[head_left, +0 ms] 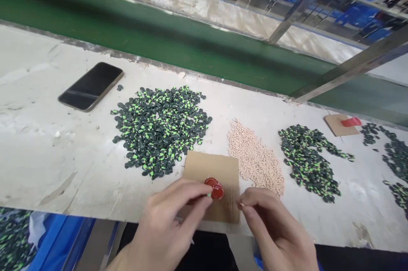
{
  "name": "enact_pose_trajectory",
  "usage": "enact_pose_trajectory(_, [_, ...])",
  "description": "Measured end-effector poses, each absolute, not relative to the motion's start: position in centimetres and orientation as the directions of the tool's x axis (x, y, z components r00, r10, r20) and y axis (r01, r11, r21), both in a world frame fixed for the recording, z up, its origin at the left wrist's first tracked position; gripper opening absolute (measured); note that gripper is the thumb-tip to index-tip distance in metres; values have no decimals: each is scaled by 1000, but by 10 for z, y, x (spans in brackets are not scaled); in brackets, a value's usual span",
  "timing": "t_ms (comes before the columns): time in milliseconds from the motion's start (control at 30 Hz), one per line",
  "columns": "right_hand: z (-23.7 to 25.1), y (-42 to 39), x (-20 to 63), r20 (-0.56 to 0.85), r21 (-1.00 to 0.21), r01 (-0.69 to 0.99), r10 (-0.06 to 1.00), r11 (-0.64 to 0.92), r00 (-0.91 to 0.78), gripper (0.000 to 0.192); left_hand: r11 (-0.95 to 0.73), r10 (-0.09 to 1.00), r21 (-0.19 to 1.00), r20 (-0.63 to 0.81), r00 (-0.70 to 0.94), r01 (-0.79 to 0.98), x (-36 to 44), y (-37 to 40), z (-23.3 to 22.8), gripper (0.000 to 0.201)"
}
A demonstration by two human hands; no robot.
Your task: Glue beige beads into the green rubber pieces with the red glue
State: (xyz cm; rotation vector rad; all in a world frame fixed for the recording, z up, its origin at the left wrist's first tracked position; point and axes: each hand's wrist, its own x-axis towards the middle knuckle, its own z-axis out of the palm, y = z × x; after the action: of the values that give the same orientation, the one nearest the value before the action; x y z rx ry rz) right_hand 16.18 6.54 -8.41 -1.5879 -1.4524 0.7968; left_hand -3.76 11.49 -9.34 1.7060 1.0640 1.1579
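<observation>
Your left hand point(172, 215) pinches the red fixture point(214, 188) over the cardboard pad point(223, 169); right hand point(270, 224) fingertips pressed together, contents indiscernible. Both green-black piles point(159, 128) and the beige beads point(255, 158) appear largely unworked.

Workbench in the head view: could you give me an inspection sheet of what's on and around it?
Surface: white worktable, scuffed and stained.
Job's things: brown cardboard square at the near edge; red tool on it; large pile of black-and-green parts to its left; beige pellets to its right, then a second black-and-green pile.
Clutter: dark phone lying flat; another cardboard piece with a red item at far right.
Hands: left hand pinches the red tool; right hand has its fingertips at the cardboard's right edge.
Cables: nothing seen.
Surroundings: green conveyor belt behind; metal frame bars; blue bin below left.
</observation>
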Motion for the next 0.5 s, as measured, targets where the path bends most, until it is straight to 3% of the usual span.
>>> enact_pose_trajectory(100, [-95, 67, 161, 116, -803, 593, 992, 67, 45, 16, -194, 972, 952, 155, 174, 237, -42, 110, -106, 25])
enact_pose_trajectory(500, [-99, 72, 156, 114, -713, 692, 992, 118, -52, 18, -196, 966, 942, 138, 217, 274, -42, 111, -120, 28])
